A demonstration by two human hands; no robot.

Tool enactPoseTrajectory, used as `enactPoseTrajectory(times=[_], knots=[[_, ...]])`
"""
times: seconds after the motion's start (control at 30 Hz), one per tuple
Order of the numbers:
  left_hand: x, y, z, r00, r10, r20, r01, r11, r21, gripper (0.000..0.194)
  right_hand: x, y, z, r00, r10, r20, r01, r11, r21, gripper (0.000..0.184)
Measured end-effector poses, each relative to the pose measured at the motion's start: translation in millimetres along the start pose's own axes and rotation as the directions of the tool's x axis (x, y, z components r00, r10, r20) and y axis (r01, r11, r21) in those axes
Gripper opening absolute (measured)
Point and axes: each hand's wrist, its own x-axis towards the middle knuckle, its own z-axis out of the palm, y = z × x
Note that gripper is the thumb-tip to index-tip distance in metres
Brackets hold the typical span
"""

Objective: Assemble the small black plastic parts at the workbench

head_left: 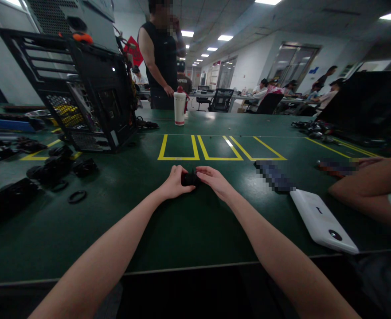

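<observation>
A small black, roughly cylindrical part is held low over the green table, straight in front of me; its exact kind is too dark to tell. My left hand is closed round its left side, thumb on the near side and fingers on the far side. From the right, my right hand grips the other end of the same part with its fingertips. The fingers partly cover the part, and I cannot tell whether it touches the table.
At left stand an open black computer case, dark parts and a black ring. Yellow tape frames and a white cup lie beyond my hands. To the right are a phone, a white device and another person's arm.
</observation>
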Motion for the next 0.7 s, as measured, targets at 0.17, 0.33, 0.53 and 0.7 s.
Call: enactPoseTrajectory(times=[0.17, 0.33, 0.53, 0.7], knots=[[0.9, -3.5, 1.8, 1.000, 0.010, 0.001, -0.010, 1.000, -0.005, 0.044, -0.3, -1.3, 0.0, 0.999, 0.010, 0.034, -0.011, 1.000, 0.016, 0.028], [0.2, -2.4, 0.7, 1.000, 0.005, 0.004, -0.005, 1.000, -0.001, 0.045, -0.5, -1.5, -0.4, 1.000, 0.004, -0.026, -0.004, 1.000, 0.014, 0.030], [-0.7, 0.4, -1.7, 1.000, -0.002, 0.021, 0.002, 1.000, -0.007, 0.043, -0.8, -0.3, -0.4, 1.000, -0.008, 0.017, 0.008, 1.000, -0.026, 0.031], [-0.9, 2.7, -2.1, 1.000, -0.016, 0.026, 0.016, 1.000, -0.015, 0.044, -1.3, -1.2, -0.9, 1.000, 0.005, -0.030, -0.003, 0.999, 0.039, 0.030]])
